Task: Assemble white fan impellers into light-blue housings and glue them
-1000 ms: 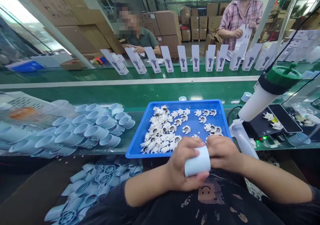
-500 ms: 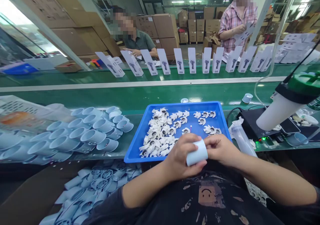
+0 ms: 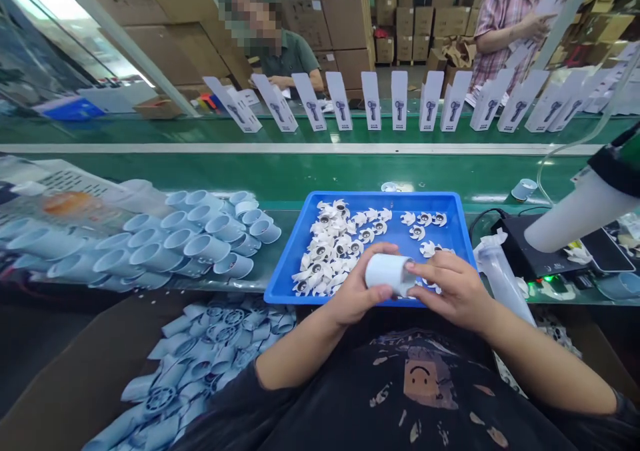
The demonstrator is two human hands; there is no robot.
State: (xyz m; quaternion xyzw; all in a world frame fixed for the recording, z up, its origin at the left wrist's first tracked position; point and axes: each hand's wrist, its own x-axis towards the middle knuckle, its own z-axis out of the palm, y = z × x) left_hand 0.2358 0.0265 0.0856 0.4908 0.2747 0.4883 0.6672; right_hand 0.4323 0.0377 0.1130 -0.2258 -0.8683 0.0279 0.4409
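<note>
Two bare hands around one short, smooth, pale blue plastic sleeve (image 3: 390, 274), held on its side just above the tray. Left hand (image 3: 356, 284) curled firmly around the sleeve's left end; right hand (image 3: 453, 292) partly open, its fingertips (image 3: 413, 265) pressed on the right end. Directly beneath the grip, a shallow blue plastic tray (image 3: 370, 199), heaped with white moulded bladed pieces (image 3: 327, 251) with dark round centres. Left of the grip, a dense cluster of matching hollow cylinders (image 3: 170, 251) on the green belt; lower left, a loose heap of tubes and round grilled parts (image 3: 210, 351). Right of the grip, a white plastic tube (image 3: 580, 214) with a black collar above a black device (image 3: 530, 251). Farther off, a row of upright white printed cards (image 3: 371, 101) beyond the glossy green conveyor (image 3: 300, 171), then two co-workers (image 3: 295, 54) (image 3: 505, 31) and stacked cardboard cartons (image 3: 345, 31).
</note>
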